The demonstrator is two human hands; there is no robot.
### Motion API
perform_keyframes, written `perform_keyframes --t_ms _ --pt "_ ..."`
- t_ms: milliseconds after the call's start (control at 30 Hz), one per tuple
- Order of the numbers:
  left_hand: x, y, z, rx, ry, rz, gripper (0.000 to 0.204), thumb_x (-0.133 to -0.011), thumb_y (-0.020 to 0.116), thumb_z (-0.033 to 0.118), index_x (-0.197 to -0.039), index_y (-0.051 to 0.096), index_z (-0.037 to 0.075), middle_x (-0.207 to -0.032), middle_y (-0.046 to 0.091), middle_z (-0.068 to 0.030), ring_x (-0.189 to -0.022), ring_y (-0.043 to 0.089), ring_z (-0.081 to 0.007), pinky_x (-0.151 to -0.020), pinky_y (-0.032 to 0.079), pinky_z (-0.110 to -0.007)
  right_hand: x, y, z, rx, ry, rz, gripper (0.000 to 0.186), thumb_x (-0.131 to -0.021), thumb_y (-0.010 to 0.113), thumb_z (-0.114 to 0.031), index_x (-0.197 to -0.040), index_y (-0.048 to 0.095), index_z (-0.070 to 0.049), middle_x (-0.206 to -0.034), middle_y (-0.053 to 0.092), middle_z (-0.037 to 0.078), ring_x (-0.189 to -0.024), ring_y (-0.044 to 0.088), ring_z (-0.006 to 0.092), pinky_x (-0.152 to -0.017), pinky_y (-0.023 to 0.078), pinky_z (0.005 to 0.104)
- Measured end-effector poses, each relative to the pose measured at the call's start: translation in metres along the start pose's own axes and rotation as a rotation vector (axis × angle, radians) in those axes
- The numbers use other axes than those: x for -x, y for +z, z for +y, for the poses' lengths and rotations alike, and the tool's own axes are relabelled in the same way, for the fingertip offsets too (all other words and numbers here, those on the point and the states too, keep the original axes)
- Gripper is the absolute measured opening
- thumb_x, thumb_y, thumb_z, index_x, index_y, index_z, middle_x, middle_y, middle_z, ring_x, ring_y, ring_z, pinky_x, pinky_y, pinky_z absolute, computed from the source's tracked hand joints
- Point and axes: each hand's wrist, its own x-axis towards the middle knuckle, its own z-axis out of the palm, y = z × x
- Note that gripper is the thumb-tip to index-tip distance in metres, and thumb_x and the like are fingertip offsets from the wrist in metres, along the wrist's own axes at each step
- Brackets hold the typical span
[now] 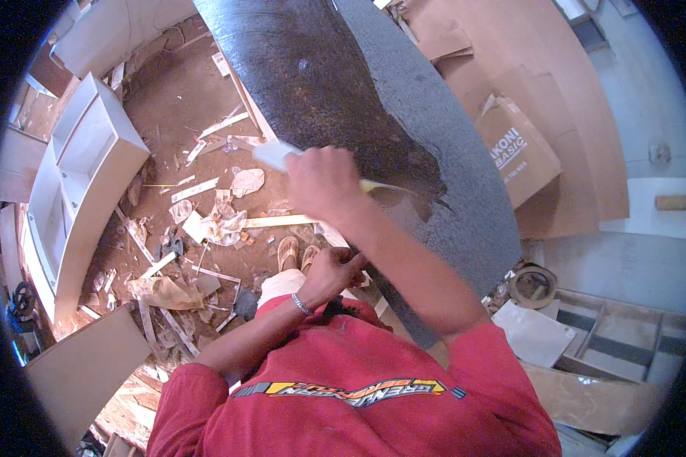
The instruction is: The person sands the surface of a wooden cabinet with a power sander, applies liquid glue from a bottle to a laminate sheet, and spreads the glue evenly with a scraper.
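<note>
- The right hand (pixel 322 183) is clenched around a flat, pale spreader tool (pixel 276 154); its whitish end sticks out to the left of the fist and a yellowish part (pixel 381 186) shows to the right of it.
- The hand and the tool sit at the left edge of a large dark grey speckled board (pixel 404 114) that runs from the top of the view down toward the person's chest.
- Part of that board carries a darker, wet-looking coat (pixel 320 84), spread over the left and upper area; the strip along the right edge looks lighter and dry.
- The left hand (pixel 334 276) is lower down, near the board's lower left edge, just above the red shirt (pixel 358 365). Its fingers are curled, but I cannot tell whether they grip anything.
- A beaded band (pixel 302 305) circles the left wrist.
- Below the board lies a reddish dirt floor (pixel 175 99) strewn with wood offcuts and crumpled paper (pixel 221 221); sandalled feet (pixel 293 251) show there.
- A white open shelf unit (pixel 76 167) lies on the floor at the left.
- A brown cardboard box (pixel 518 148) rests on brown sheets to the right of the board.
</note>
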Motion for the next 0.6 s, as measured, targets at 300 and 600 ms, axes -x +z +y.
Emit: perform_keyframes --t_ms 300,600 --pt "-0.007 -0.013 -0.006 -0.015 0.029 -0.025 0.047 -0.099 0.064 0.041 -0.082 0.073 -0.001 -0.072 0.073 -0.0109 -0.061 0.069 -0.0152 -0.061 0.055 -0.033 0.071 -0.052 0.051 -0.086 0.356 0.03 0.027 -0.082 0.064 -0.018 -0.107 0.073 -0.013 -0.094 0.073 0.02 -0.088 0.072 0.039 -0.079 0.056 0.0522" --pt "-0.007 -0.001 -0.006 0.134 -0.067 -0.07 0.048 -0.1 0.063 0.041 -0.085 0.072 -0.004 -0.073 0.073 -0.0103 -0.067 0.071 -0.0139 -0.062 0.057 -0.031 0.09 0.01 0.063 0.178 0.299 -0.008 0.02 -0.086 0.061 -0.016 -0.103 0.065 -0.007 -0.094 0.07 0.02 -0.086 0.072 0.039 -0.073 0.058 0.052"
